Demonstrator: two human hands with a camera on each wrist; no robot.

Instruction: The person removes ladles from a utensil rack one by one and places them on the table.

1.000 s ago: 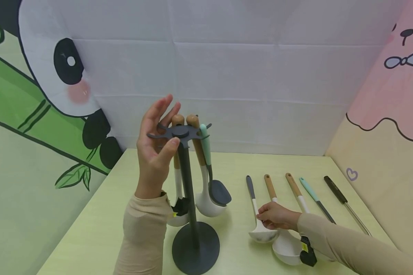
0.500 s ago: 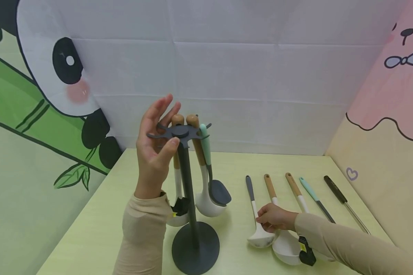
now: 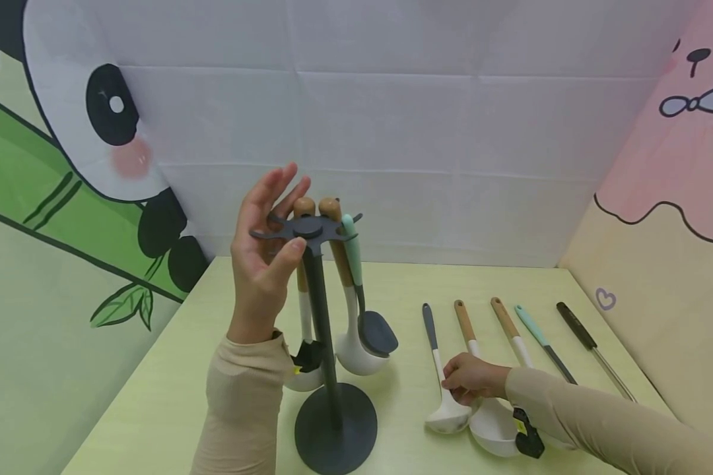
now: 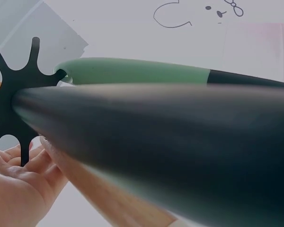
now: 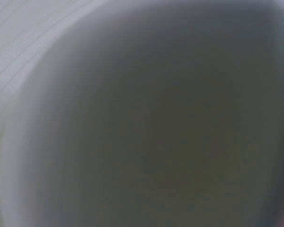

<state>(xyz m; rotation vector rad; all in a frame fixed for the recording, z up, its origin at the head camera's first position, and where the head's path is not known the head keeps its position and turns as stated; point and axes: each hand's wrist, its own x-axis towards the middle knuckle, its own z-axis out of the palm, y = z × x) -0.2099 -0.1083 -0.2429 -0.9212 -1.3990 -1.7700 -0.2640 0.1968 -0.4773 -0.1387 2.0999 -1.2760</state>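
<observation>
My left hand (image 3: 260,264) is at the top of a dark grey utensil stand (image 3: 319,310), its thumb on the hooked top and its fingers behind the hooks. The left wrist view shows those hooks (image 4: 14,94) near the palm. My right hand (image 3: 475,378) pinches the white shaft of a ladle (image 3: 448,417) with a grey handle, low over the table. Hanging from the stand are a white ladle (image 3: 356,356) with a wooden handle, a dark-headed utensil (image 3: 379,333) with a mint handle, and another wooden-handled utensil (image 3: 305,290), partly hidden. A blurred round surface fills the right wrist view.
Right of the held ladle lie a white wooden-handled ladle (image 3: 492,427), another wooden-handled utensil (image 3: 505,316), a mint-handled one (image 3: 533,324) and a black-handled one (image 3: 576,326). My right forearm covers their lower ends. Cartoon-printed sheets (image 3: 380,125) surround the pale table (image 3: 172,396).
The grey-handled ladle's bowl has slid slightly toward me and to the left under my right hand. My left hand and the stand stay put; the head view has shifted a little.
</observation>
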